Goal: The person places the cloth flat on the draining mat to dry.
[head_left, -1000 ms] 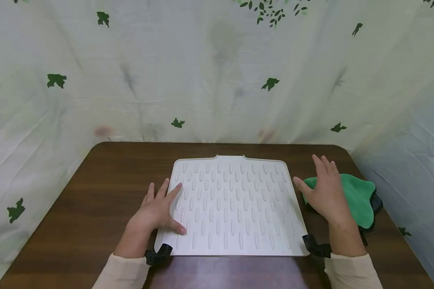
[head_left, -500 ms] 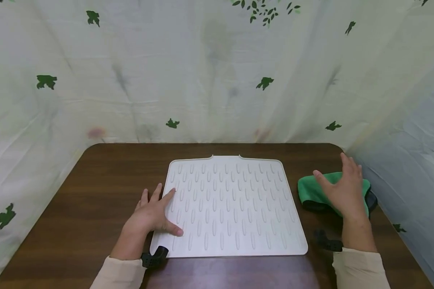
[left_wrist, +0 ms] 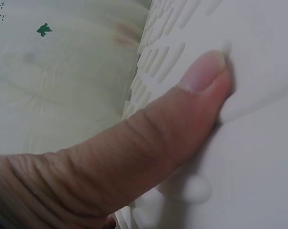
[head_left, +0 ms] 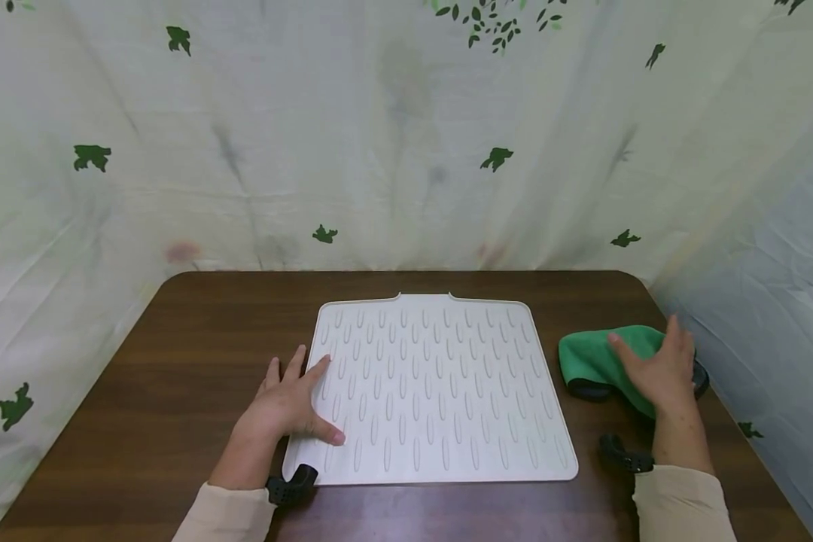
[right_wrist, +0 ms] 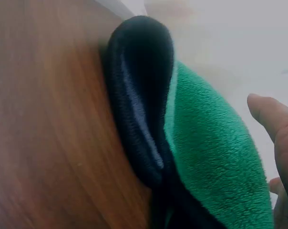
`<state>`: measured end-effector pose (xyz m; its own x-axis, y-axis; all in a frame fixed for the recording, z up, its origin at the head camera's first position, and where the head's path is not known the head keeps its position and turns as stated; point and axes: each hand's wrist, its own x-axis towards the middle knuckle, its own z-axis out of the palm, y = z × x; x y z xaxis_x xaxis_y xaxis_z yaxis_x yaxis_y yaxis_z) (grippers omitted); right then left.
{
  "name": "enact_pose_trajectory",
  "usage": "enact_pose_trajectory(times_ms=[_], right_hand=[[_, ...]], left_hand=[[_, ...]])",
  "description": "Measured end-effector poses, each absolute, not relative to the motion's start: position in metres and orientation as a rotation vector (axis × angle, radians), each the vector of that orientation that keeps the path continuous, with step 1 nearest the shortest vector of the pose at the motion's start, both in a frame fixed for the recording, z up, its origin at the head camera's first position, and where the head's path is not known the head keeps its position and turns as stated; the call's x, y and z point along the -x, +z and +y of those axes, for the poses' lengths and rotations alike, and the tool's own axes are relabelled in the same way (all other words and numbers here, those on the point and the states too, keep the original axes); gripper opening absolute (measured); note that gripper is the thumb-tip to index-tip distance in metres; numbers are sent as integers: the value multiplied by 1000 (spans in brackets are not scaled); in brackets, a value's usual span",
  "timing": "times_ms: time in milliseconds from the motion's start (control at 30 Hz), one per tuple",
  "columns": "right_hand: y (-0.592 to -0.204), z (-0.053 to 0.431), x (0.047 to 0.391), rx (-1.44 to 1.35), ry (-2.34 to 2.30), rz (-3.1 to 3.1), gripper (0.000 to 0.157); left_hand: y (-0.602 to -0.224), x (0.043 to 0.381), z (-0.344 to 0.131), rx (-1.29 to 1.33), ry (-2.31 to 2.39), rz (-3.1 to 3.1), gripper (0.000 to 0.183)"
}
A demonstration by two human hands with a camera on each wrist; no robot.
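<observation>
A white board with raised oval ridges (head_left: 433,376), perhaps a drying mat, lies flat on the table. My left hand (head_left: 284,403) rests on its left edge with fingers spread. In the left wrist view the left thumb (left_wrist: 149,138) presses on the white surface. To the right of the board lies a folded green cloth (head_left: 592,357) with a dark underside. My right hand (head_left: 664,373) is over the cloth's right part, fingers loosely bent. In the right wrist view the right thumb (right_wrist: 268,112) stands beside the fuzzy green side, and the dark folded edge (right_wrist: 139,100) rests on the wood.
The dark brown wooden table (head_left: 196,376) has rounded far corners. A pale curtain with green leaf prints (head_left: 393,135) hangs behind it and along the sides. Black wrist straps (head_left: 291,485) sit at both cuffs.
My right hand has moved right across the green cloth and then lower over it, uncovering the cloth's left end. The left hand stays on the board's left edge. The head view has shifted slightly.
</observation>
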<state>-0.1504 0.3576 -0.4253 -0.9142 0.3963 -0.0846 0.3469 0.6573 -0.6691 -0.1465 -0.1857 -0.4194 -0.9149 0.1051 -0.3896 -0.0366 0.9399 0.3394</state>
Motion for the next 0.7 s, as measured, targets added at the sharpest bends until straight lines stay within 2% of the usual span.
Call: enact_pose_trajectory(times_ms=[500,700], right_hand=[[-431,354,154,622,1037,-3051,125],[-430,351,155,617,1005,-3093,127]], left_hand=[[-421,146,-186,-61,510,2686,143],[-422,146,-185,-56,503,2690,143]])
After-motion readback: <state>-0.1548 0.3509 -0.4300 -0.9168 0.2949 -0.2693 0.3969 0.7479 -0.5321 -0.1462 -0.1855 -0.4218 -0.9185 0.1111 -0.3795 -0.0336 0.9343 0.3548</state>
